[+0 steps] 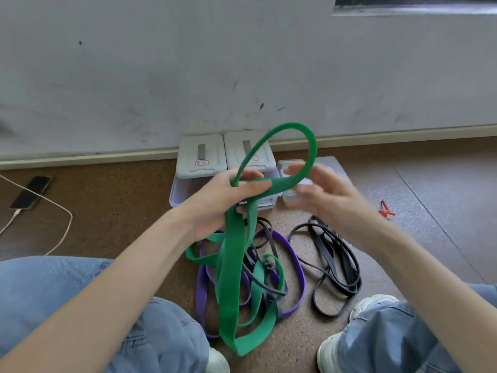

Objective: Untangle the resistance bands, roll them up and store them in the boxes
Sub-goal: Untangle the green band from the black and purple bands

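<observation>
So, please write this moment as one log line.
step: untangling | left hand: holds green band | right hand: open, blurred, at loop | purple band, black bands: floor | boxes: lids on

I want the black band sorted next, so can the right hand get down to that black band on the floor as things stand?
Probably yes. The right hand looks open and blurred beside the green band, not gripping it, and the black band lies apart on bare floor directly below that arm, with nothing over it.
</observation>
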